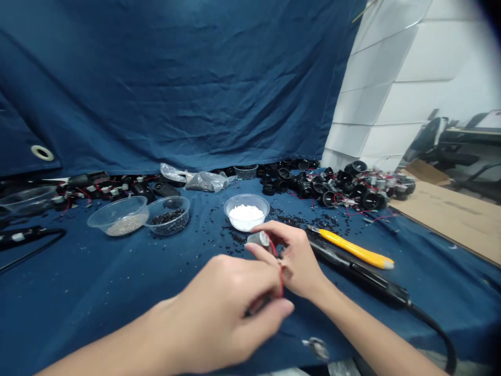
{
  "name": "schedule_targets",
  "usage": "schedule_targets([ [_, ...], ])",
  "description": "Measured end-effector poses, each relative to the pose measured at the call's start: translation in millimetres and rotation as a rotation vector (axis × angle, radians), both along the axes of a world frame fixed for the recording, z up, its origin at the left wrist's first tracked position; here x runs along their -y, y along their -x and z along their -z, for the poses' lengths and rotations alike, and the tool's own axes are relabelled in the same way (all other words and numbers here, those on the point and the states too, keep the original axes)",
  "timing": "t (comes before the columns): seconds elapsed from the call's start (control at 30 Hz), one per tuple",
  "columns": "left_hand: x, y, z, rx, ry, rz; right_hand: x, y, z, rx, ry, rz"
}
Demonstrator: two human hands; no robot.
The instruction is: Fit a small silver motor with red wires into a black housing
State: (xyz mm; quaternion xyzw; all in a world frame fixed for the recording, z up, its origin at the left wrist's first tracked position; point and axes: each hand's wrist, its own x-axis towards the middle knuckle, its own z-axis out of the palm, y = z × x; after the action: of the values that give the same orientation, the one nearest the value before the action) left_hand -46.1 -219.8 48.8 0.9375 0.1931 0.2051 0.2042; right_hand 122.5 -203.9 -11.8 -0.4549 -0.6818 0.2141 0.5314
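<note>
My right hand (294,256) is closed on a small grey cylindrical motor (259,239), holding it just above the blue cloth (97,282) in front of a white cup of white pellets (246,211). A red wire (280,274) runs from the motor down to my left hand (227,313). That hand is closed in a pinch on the wire, close to the camera and a little blurred.
Two clear cups (119,215) (169,214) with small parts stand at the left. A yellow-handled tool (354,250) and a black corded tool (364,279) lie at the right. Black parts with red wires (344,188) pile at the back right. Cardboard (450,214) lies beyond.
</note>
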Motion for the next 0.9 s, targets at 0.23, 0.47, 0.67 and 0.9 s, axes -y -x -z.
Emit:
schedule_targets([
  [0.23,-14,-22,17.8,0.109,-0.258,0.156,-42,-26,3.2,-0.822,0.28,-0.196],
  [0.47,-105,-45,38.8,-0.041,-0.164,-0.285,-49,-112,-24.0,-1.076,0.07,-0.286],
  [0.67,-171,-111,51.1,-0.234,-0.304,-0.395,-32,-152,-22.4,-1.226,-0.072,-0.252],
  [0.9,-205,-195,50.8,-0.539,-0.408,-0.455,-23,-175,-15.1,-1.317,-0.086,-0.081],
])
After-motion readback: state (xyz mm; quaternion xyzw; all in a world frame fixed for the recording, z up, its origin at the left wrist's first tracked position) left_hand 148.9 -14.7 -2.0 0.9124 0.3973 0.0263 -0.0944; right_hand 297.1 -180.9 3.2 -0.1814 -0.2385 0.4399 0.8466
